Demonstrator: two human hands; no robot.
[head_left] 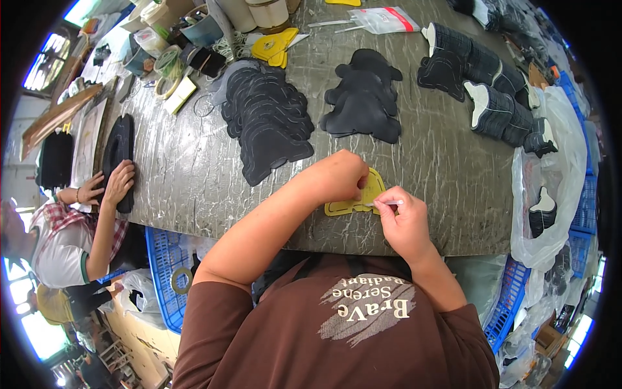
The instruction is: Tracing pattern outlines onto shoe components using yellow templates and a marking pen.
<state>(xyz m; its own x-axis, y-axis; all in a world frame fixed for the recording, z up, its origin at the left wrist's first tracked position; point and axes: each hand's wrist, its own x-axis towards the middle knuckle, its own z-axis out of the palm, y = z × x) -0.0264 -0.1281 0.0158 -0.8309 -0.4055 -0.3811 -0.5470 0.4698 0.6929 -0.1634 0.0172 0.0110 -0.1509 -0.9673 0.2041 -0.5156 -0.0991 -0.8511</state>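
Note:
A yellow pattern template with slots lies flat near the table's front edge, right in front of me. My left hand has its fingers curled down onto the template's upper part, holding it against the table. In a pinch of thumb and fingers, my right hand grips a thin white marking pen, its tip over the template's right side. What lies under the template is hidden. Beyond my left hand spreads an overlapping pile of black cut pieces with pale outlines. A smaller stack of plain black pieces lies beside it.
Bundled dark pieces lie at the right, near a clear plastic bag. Another yellow template, tubs and tools crowd the far left. At the left edge a co-worker's hands touch a black oval piece. Blue crates flank me.

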